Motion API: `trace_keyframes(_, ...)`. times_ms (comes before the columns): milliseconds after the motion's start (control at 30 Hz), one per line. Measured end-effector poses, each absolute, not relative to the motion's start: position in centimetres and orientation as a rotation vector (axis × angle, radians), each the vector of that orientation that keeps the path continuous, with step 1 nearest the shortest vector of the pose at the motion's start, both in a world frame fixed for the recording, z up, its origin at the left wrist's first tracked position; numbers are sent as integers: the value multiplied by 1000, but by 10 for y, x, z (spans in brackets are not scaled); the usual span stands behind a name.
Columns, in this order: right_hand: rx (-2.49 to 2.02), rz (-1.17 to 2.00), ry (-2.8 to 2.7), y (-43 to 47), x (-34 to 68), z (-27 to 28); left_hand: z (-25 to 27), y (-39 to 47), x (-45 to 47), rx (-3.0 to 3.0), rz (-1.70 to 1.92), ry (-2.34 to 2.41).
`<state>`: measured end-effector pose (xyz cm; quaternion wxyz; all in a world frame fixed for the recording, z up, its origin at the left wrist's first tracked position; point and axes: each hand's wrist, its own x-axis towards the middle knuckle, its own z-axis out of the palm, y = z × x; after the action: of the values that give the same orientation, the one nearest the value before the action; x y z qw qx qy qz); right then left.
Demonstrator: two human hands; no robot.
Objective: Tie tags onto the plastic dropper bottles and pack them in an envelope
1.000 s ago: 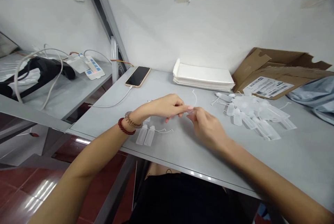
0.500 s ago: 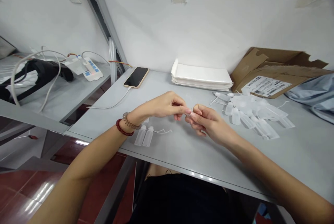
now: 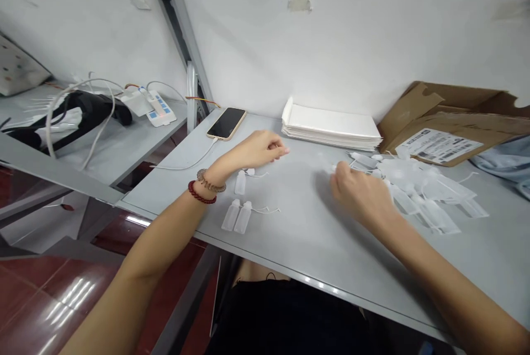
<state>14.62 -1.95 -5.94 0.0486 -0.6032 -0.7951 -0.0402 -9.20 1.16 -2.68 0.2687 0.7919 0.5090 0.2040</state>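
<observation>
My left hand (image 3: 263,148) hovers over the left middle of the table with its fingers drawn together; whatever they may hold is too small to make out. My right hand (image 3: 360,192), slightly blurred, is closed beside a heap of small translucent plastic bottles (image 3: 441,214). At its fingertips shows a small white bit (image 3: 333,169), its kind unclear. Below my left hand lies a single translucent bottle (image 3: 240,184) with a thin white stem. Nearer the table edge, two more bottles (image 3: 237,217) lie side by side, with thin white stems to their right.
A phone (image 3: 227,123) on a white charging cable lies at the back left. Along the wall sits a stack of white sheets or envelopes (image 3: 333,123). An open cardboard box (image 3: 447,123) stands behind the heap. A power strip (image 3: 160,109) rests on the left shelf.
My hands were together, fingertips touching; now they are apart. My right hand has moved right toward the heap, my left slightly left and up. The view has shifted, and the single bottle shows clearly.
</observation>
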Motion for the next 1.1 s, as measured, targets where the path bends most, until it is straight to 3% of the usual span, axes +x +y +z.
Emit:
trace_keyframes(133,-1945,-490,-2294,-22,152,-58,-18,20,-117,2134,178,1521)
trace_keyframes(333,-1962,-621,-2192,-26,154,-55,-15,26,-134,2122,-43,1705)
trace_keyframes(600,-1784,-372,-2497,-42,122,-53,-26,29,-132,2119,-45,1574)
trace_keyframes(867,-1103,315,-2726,-69,69,-66,-35,32,-125,2149,51,1569)
trace_keyframes(1100,-1051,429,-2673,-82,30,-67,-40,33,-122,2190,150,1580)
